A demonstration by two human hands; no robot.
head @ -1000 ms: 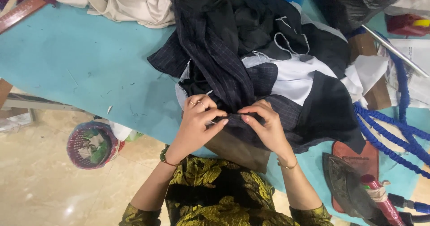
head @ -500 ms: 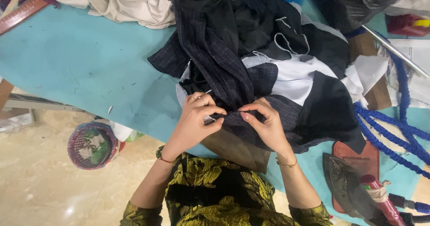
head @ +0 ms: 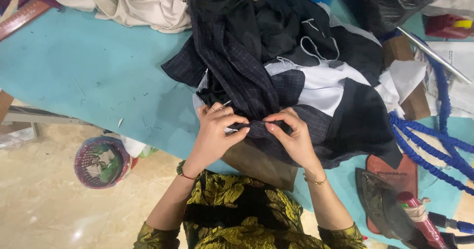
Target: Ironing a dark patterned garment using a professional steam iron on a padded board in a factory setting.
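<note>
Both hands' grip (head: 254,128) on dark checked cloth (head: 276,91)

A broad work table covered in turquoise cloth (head: 89,76) runs across the room, its near edge cutting diagonally from the left down to the right. Bits of thread and lint are scattered over its bare left part. At the far left lies a heap of crumpled cream fabric (head: 128,2). In the middle a pile of dark checked and black garments with white panels (head: 276,71) spreads over the surface. To the right lie white paper sheets (head: 456,66), a slim metal rod (head: 434,56) and a coiled blue braided cord (head: 434,150). Near the right corner a dark flat iron (head: 387,204) rests on a reddish-brown pad (head: 390,167).
</note>
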